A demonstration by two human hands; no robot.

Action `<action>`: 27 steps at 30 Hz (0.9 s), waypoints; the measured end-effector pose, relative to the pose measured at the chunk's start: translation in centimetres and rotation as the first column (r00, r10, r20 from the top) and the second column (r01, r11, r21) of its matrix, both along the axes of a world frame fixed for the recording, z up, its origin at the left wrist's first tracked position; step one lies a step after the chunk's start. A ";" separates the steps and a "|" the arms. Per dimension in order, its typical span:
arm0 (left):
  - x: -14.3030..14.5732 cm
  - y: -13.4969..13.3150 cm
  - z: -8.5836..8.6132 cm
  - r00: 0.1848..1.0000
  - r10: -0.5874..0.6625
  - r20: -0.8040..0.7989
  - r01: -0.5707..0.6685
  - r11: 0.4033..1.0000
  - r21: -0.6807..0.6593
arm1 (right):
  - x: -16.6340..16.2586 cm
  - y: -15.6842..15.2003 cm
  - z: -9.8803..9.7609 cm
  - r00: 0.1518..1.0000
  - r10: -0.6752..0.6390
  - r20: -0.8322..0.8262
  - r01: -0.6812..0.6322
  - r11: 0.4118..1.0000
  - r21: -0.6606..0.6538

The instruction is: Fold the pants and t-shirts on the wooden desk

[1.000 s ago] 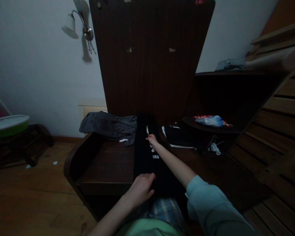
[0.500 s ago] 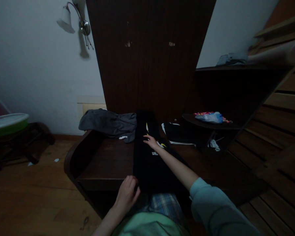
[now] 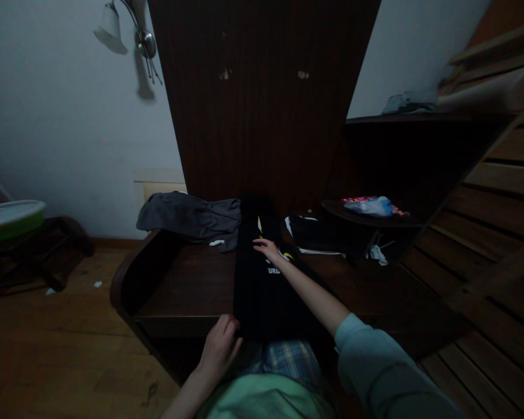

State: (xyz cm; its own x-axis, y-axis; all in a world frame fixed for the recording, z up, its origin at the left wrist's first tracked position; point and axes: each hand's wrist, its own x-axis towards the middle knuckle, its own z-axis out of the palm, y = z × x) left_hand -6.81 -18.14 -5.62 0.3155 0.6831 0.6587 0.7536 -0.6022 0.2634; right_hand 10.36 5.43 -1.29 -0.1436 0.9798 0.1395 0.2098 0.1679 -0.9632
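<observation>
A long black garment (image 3: 257, 285) with white lettering and yellow marks lies stretched lengthwise on the dark wooden table (image 3: 187, 285). My right hand (image 3: 267, 249) reaches far out and rests flat on the garment near its lettering, fingers extended. My left hand (image 3: 220, 347) is at the near edge of the table, fingers curled on the garment's near left corner. The room is dim.
A crumpled grey garment (image 3: 190, 216) lies at the table's back left, another dark garment with white trim (image 3: 314, 235) at the back right. A small shelf holds a colourful bag (image 3: 371, 205). A tall dark wooden panel (image 3: 262, 99) stands behind. A green-rimmed basin (image 3: 11, 215) sits far left.
My left hand slid from the middle of the garment's near end to its left corner at the table edge. My right hand flattened onto the cloth.
</observation>
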 end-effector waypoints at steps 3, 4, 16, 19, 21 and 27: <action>-0.3 0.0 0.0 0.995 -0.093 -0.022 0.095 0.988 0.120 | 0.1 0.1 0.1 1.000 -0.025 -0.013 0.025 1.000 0.003; -0.4 -0.1 0.0 0.994 -0.106 -0.034 0.110 0.983 0.149 | 0.1 0.1 0.2 0.999 -0.035 -0.013 0.035 0.999 -0.001; -0.7 0.9 4.7 0.982 -0.107 -0.159 0.096 0.993 -0.076 | 0.5 0.3 2.6 0.982 -0.054 0.183 0.074 0.992 -0.105; 0.4 3.6 7.1 0.971 -0.144 -0.190 0.096 0.965 -0.243 | 3.1 0.7 5.2 0.963 -0.044 0.265 0.069 0.994 -0.085; 1.4 5.9 7.8 0.959 -0.191 -0.208 0.118 0.940 -0.321 | 5.2 0.6 6.7 0.940 -0.058 0.336 0.079 0.996 -0.049; 3.5 11.9 6.5 0.922 -0.205 -0.328 0.031 0.884 -0.467 | 10.0 -2.7 6.8 0.799 -0.068 0.597 0.054 0.998 0.042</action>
State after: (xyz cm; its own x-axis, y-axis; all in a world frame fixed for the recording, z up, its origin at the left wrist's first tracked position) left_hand -3.33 -6.26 0.91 0.5659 0.8159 0.1184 0.7780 -0.5760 0.2507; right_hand 20.36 2.69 5.46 -0.1458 0.9871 0.0667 0.7534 0.1545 -0.6392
